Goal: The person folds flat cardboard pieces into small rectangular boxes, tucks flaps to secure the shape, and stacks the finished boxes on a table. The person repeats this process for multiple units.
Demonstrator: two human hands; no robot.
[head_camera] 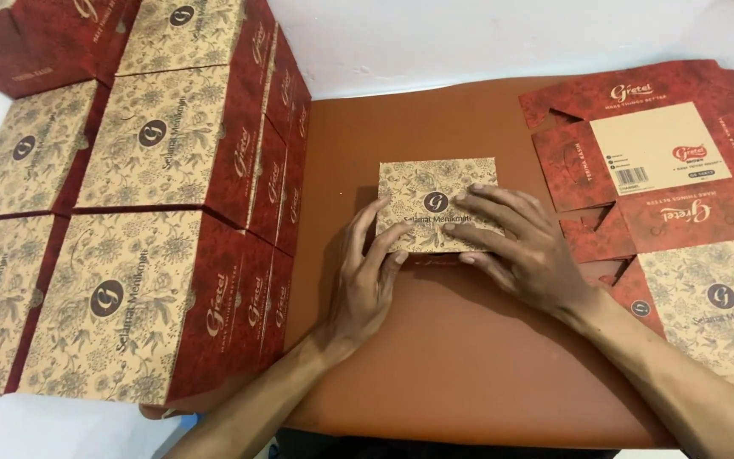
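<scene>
Nearest to me, both of my forearms reach in from the bottom edge over the reddish-brown bench (469,357). My left hand (365,276) lies flat with its fingers spread, the fingertips pressing on the near left edge of the small square cardboard box with a tan floral lid and dark red sides (422,191). My right hand (524,242) is also open and flat, fingers stretched out and laid across the right half of that lid, the palm resting on the bench just beside the box's near right corner. Neither hand pinches anything; both press down.

The small box sits on the bench at about its middle, lid up, with a dark round emblem at the lid's centre just beyond my right fingertips.

To the right of the box, near it, lies a stack of unfolded flat cardboard box blanks in red and tan (681,212), spread out on the bench and running past the picture's right edge; their nearest flaps lie just beside my right wrist.

To the left of the box, apart from it, stands a wall of finished boxes of the same tan and red pattern (172,212), piled in rows and layers.

Beyond the box, past the far edge of the bench, is a plain white wall (469,38).
</scene>
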